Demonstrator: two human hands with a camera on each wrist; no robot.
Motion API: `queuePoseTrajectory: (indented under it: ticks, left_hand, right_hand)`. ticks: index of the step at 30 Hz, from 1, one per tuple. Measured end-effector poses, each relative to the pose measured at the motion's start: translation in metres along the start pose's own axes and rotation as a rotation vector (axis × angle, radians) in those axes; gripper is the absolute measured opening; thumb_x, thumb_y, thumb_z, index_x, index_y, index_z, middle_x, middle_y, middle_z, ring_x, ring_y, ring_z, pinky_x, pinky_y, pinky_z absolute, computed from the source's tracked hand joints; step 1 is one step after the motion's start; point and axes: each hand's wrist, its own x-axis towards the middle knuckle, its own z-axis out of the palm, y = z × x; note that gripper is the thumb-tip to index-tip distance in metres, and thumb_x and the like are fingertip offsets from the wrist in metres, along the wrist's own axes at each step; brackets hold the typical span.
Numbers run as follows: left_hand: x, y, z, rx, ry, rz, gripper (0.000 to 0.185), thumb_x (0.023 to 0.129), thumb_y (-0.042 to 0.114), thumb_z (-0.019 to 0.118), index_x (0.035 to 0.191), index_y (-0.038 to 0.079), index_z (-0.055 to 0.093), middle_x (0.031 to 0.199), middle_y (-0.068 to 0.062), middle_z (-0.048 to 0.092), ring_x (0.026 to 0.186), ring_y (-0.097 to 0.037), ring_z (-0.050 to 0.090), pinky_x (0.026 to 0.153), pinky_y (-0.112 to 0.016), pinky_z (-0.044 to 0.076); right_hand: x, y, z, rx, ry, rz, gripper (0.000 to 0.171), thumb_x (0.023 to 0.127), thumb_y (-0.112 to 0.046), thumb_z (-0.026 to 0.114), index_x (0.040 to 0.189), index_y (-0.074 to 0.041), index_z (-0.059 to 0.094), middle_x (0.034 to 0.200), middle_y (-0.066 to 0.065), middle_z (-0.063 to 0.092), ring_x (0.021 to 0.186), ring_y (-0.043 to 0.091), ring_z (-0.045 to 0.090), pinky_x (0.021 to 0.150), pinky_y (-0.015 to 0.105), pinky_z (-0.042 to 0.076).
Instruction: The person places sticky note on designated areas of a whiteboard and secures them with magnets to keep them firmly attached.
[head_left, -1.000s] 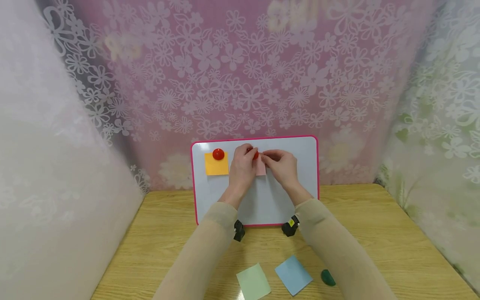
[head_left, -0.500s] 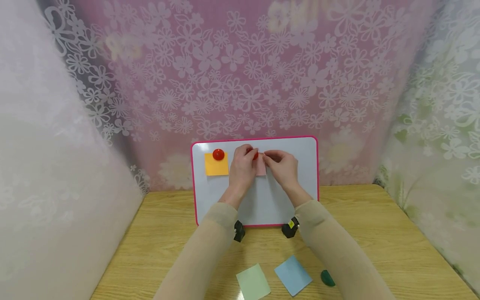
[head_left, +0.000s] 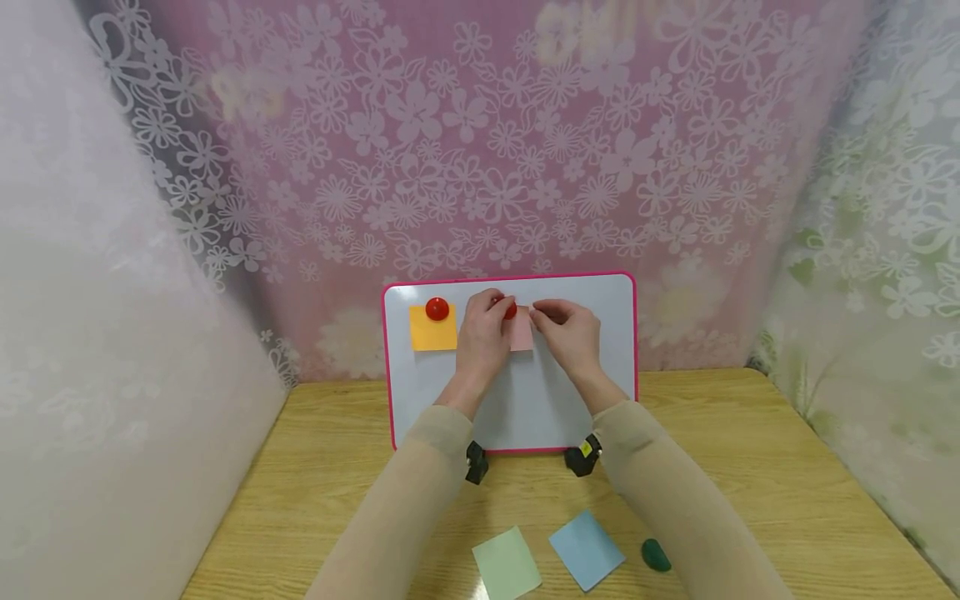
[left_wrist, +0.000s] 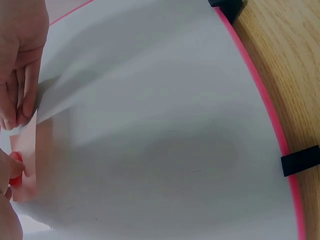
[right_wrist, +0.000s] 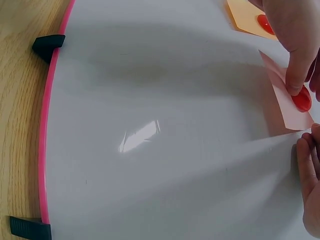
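My left hand [head_left: 482, 337] pinches a round red magnet [right_wrist: 301, 100] over the upper part of a pink sticky note [head_left: 522, 335] on the whiteboard [head_left: 525, 408]. In the right wrist view the note's lower part stands away from the board. My right hand [head_left: 573, 333] is just right of the note, fingertips by its upper right corner, thumb and fingers loosely together with nothing seen between them. Left of my left hand, an orange sticky note [head_left: 432, 335] hangs under another red magnet [head_left: 437, 309]. The left hand hides part of the pink note in the head view.
The pink-framed board leans upright on black feet [head_left: 582, 457] on a wooden table [head_left: 337, 467]. In front lie a green sticky note [head_left: 507, 563], a blue sticky note [head_left: 587, 551] and a dark green magnet [head_left: 656, 555]. Patterned curtains [head_left: 480, 150] surround the table.
My right hand has shifted slightly right, its fingertips drawing away from the pink note's edge. My left hand stays at the red magnet, nearly still.
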Motion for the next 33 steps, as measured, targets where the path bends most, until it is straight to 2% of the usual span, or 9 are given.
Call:
queuePoseTrajectory:
  ticks: [8,22,33]
  left_hand:
    - [-0.002,-0.003,0.000,-0.024,0.007,0.003,0.035,0.099,0.008,0.077,0.133,0.006,0.076,0.132,-0.009,0.065,0.130,-0.023,0.056,0.110,-0.026,0.048]
    - [-0.007,-0.002,-0.004,-0.064,0.007,0.023,0.034,0.098,0.009,0.078,0.132,0.006,0.076,0.131,-0.010,0.065,0.128,-0.024,0.057,0.110,-0.028,0.049]
    - [-0.013,0.000,-0.006,-0.088,-0.007,0.028,0.036,0.098,0.010,0.079,0.133,0.005,0.076,0.134,-0.009,0.066,0.130,-0.024,0.058,0.110,-0.027,0.049]
  right_hand:
    - [-0.002,0.002,-0.002,-0.001,-0.002,-0.006,0.021,0.100,-0.019,0.079,0.115,-0.005,0.082,0.107,0.011,0.080,0.094,0.024,0.075,0.079,0.020,0.058]
    - [-0.005,0.002,-0.007,-0.043,-0.017,0.015,0.022,0.101,-0.021,0.078,0.117,-0.007,0.082,0.108,0.008,0.080,0.096,0.021,0.073,0.085,0.031,0.061]
    - [-0.010,0.006,-0.011,-0.064,-0.028,0.011,0.021,0.099,-0.020,0.080,0.115,-0.007,0.082,0.108,0.009,0.080,0.097,0.022,0.075,0.084,0.030,0.060]
